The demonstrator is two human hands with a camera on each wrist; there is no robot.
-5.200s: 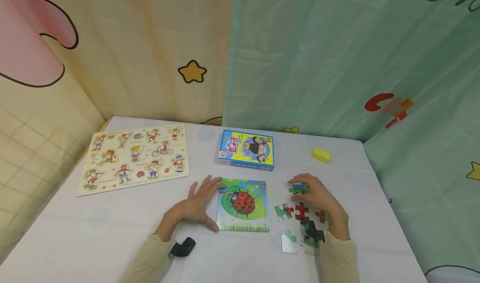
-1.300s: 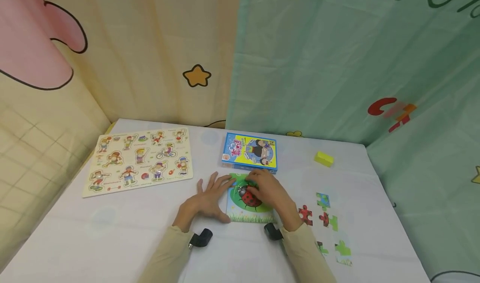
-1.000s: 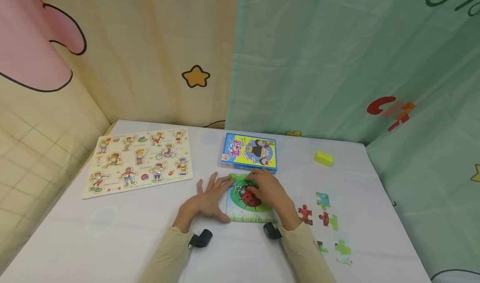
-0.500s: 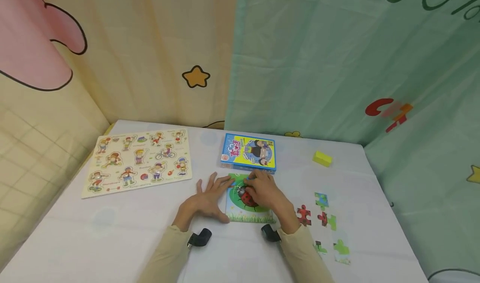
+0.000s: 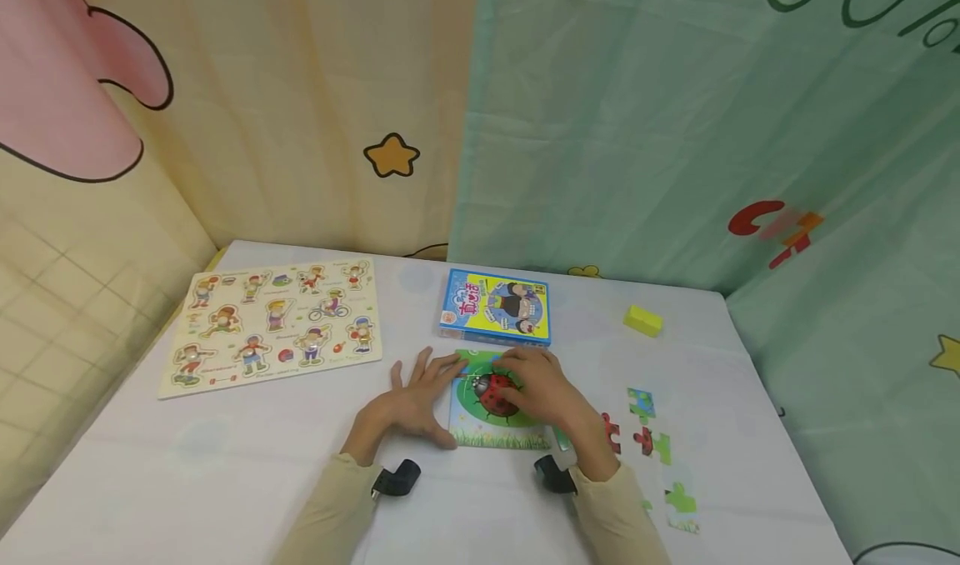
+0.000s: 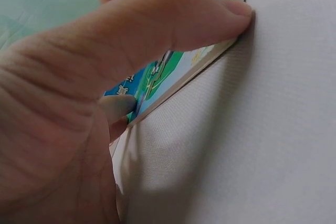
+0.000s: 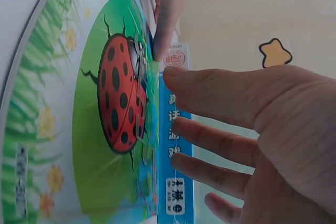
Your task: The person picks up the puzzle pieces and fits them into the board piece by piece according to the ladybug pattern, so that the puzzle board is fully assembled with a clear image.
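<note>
A square ladybug jigsaw board [image 5: 498, 438] lies flat in front of me. My left hand [image 5: 408, 405] spans its left edge, thumb at the near corner and fingertips at the far corner. The left wrist view shows the thumb [image 6: 173, 17] against the board's rim. Over the right part of the board is my right hand [image 5: 546, 388], fingers extended and slightly bent. In the right wrist view its fingers are spread beside the board with nothing between them. Jigsaw outlines show along the board's far strip near the ladybug [image 7: 119, 95].
Loose jigsaw pieces lie to the right, among them a blue-green one [image 5: 642, 402] and a green corner [image 5: 681, 505]; the right forearm partly covers others. A blue card box [image 5: 498, 302] stands just behind the board. A wooden sports puzzle [image 5: 270, 323] lies left, a yellow block [image 5: 643, 321] at back right.
Earlier my right hand was among the loose pieces, pinching a green one; it moved left over the ladybug board. Just now its fingers have loosened and drawn back slightly. The left hand stays at the edge.
</note>
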